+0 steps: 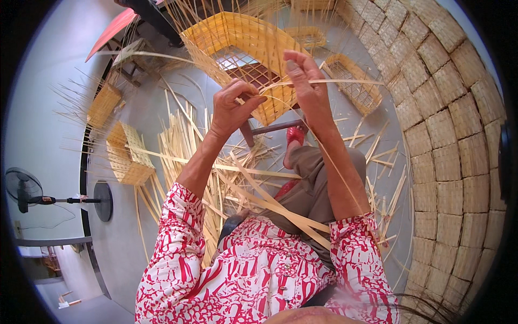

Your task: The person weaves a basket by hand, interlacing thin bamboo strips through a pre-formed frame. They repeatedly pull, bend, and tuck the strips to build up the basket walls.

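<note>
My left hand (234,105) is closed, its thumb and forefinger pinching the end of a pale, flat bamboo strip (348,81). That strip passes through my right hand (309,89), between the thumb and the fingers, and sticks out to the right. A thinner strand (340,175) curves from near the left fingertips down along my right forearm. Just beyond both hands, a yellow woven basket (243,27) with long upright stakes rests on a low stool (275,127). Its near corner is partly behind my hands.
Several long strips (291,216) lie across my lap, and a heap of loose strips (183,146) covers the floor at left. Part-woven baskets (129,156) stand at left, another (356,86) at right. Stacked woven panels (448,162) line the right side. A fan (24,189) stands far left.
</note>
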### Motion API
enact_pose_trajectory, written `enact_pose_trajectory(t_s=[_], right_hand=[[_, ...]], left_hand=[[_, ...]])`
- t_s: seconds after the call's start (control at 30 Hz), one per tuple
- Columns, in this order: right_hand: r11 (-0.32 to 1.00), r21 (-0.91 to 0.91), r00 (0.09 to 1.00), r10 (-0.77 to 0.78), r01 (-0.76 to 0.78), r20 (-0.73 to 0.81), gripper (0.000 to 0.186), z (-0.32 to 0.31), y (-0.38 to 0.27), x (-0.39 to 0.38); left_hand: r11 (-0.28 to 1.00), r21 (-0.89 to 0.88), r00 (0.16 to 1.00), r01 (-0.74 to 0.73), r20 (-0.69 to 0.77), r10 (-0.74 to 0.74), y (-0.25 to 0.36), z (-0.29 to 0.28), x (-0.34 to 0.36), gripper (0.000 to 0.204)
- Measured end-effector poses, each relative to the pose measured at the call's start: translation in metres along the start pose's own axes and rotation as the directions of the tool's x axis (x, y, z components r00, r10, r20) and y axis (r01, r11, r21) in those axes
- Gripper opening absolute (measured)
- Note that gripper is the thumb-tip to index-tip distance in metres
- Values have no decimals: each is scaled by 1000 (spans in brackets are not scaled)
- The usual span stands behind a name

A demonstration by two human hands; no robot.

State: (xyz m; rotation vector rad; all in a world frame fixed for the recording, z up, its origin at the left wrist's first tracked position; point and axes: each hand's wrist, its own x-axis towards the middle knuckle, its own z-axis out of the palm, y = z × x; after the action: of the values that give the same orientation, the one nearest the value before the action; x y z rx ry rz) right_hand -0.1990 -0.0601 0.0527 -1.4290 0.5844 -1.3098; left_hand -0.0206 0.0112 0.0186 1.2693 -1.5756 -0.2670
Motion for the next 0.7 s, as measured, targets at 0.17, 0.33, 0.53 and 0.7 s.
enact_pose_trajectory(t_s=[0.17, 0.33, 0.53, 0.7], right_hand=[[992, -122, 998, -34, 41, 58, 25, -11, 8, 3], [990, 131, 961, 78, -44, -266, 19, -21, 9, 12], [978, 150, 980, 163, -145, -117, 19, -28, 1, 29], [982, 184, 963, 91, -45, -253, 21, -42, 12, 28]], left_hand=[[1000, 7, 999, -2, -41, 2, 4, 0, -4, 17], [1000, 16, 995, 0, -98, 2, 1, 4, -5, 18], [999, -8, 990, 46, -130, -47, -2, 4, -7, 15], [996, -93, 981, -2, -193, -16, 0, 9, -7, 12]])
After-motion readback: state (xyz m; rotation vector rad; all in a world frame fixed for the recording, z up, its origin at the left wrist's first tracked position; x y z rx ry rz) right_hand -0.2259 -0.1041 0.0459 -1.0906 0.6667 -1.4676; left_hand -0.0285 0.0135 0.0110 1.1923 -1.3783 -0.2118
